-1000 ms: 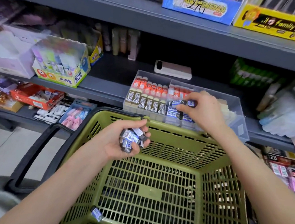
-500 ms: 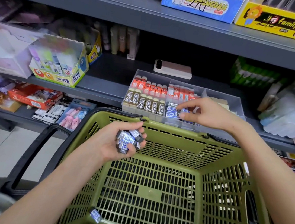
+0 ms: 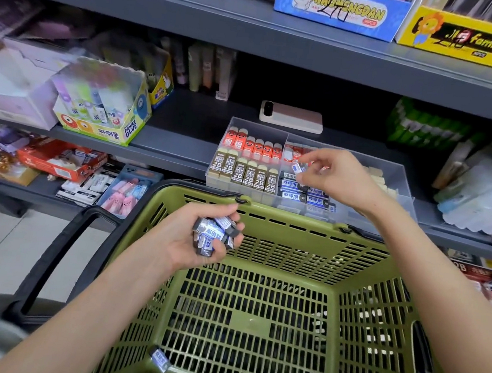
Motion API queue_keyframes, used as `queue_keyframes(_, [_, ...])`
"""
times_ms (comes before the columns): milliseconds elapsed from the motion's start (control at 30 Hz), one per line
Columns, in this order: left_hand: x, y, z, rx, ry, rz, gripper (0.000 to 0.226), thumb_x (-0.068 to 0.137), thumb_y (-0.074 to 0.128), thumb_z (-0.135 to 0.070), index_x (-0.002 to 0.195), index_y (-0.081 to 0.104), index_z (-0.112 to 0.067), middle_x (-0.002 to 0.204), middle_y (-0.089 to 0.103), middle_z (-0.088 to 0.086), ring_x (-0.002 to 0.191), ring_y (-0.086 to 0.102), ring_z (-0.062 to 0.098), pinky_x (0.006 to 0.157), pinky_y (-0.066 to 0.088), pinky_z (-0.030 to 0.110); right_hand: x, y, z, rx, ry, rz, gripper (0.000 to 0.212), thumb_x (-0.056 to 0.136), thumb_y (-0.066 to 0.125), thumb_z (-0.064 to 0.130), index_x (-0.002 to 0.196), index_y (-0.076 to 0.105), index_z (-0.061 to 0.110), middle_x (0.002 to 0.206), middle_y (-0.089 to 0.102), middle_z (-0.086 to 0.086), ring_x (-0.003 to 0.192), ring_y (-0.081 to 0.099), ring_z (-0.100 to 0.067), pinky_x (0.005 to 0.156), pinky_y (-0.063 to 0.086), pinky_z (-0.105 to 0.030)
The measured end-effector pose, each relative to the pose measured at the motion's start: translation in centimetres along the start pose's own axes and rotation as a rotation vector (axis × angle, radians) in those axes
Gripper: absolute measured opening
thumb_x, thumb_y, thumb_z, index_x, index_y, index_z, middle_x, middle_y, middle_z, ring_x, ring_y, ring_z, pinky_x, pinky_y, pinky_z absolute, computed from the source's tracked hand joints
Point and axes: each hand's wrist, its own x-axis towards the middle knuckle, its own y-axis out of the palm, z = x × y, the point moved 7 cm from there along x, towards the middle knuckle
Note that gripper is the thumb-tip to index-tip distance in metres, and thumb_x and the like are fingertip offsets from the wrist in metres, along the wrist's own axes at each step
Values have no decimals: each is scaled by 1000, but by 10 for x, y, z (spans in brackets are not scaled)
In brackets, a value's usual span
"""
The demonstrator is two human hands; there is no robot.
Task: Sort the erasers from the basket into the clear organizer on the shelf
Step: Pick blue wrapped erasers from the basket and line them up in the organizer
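- Head view: since half a second ago the right hand [image 3: 340, 178] has risen over the clear plastic organizer's [image 3: 404, 186] middle compartment at the grey shelf's [image 3: 176, 141] front edge. It pinches a small blue-labelled eraser [image 3: 298, 167] whose long axis is unreadable.
- The left hand's [image 3: 189, 238] curled fingers still clutch a bunch of erasers [image 3: 213, 234] above the green slotted basket's [image 3: 295, 222] far rim.
- One loose eraser [image 3: 160, 359] lies diagonally in its near-left corner.

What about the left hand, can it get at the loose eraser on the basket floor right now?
Probably not yet: the left hand grips a bunch of erasers, fingers full, though nothing in the open basket blocks the loose eraser.
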Motion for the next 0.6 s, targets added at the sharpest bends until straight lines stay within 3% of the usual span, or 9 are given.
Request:
queue_keyframes(67, [0, -1, 0, -5, 1, -3, 12, 62, 74, -16, 58, 69, -6, 73, 67, 10, 57, 63, 20, 35, 41, 17, 3, 0, 5, -20, -14, -36, 23, 83, 67, 23, 106, 66, 25, 77, 59, 2, 73, 54, -15, 69, 41, -29])
queue_keyframes(133, [0, -1, 0, -7, 3, 3, 11, 62, 74, -15, 58, 69, -6, 73, 67, 10, 57, 63, 20, 35, 41, 17, 6, 0, 7, 30, 9, -74, 12, 80, 70, 22, 90, 65, 25, 76, 59, -4, 64, 50, -15, 61, 38, -27])
queue_keyframes(267, [1, -2, 0, -19, 5, 14, 11, 60, 75, -14, 59, 68, -6, 75, 66, 10, 57, 62, 20, 34, 40, 18, 3, -5, -6, 245, 185, -164, 28, 72, 80, 30, 70, 60, 11, 67, 68, -12, 32, 39, -3, 33, 30, -14])
queue_keyframes(333, [1, -2, 0, -25, 6, 17, 10, 61, 74, -14, 59, 68, -6, 75, 66, 10, 57, 62, 20, 35, 40, 17, 0, 1, -13, 243, 245, -151, 33, 72, 79, 35, 68, 65, 5, 66, 70, -14, 28, 32, -3, 30, 27, -13])
queue_keyframes(400, [2, -1, -1, -28, 7, 23, 10, 62, 73, -14, 58, 68, -6, 74, 66, 10, 57, 61, 19, 35, 39, 17, -3, 9, -17, 196, 260, -152, 35, 73, 77, 36, 63, 67, 4, 66, 68, -17, 31, 36, -3, 38, 35, -18])
queue_keyframes(500, [2, 0, 0, -32, 6, 24, 10, 62, 73, -14, 59, 68, -6, 74, 66, 10, 57, 61, 19, 36, 39, 17, -5, 13, -13, -53, 179, -183, 49, 78, 72, 40, 59, 62, -4, 58, 55, -18, 51, 50, -16, 67, 51, -35])
queue_keyframes(600, [3, -1, 0, -38, 4, 19, 10, 62, 74, -13, 59, 68, -6, 75, 66, 10, 57, 61, 19, 35, 40, 17, -8, 16, -2, -255, 84, -134, 37, 79, 68, 47, 70, 71, 12, 64, 60, 3, 67, 53, -15, 85, 43, -36])
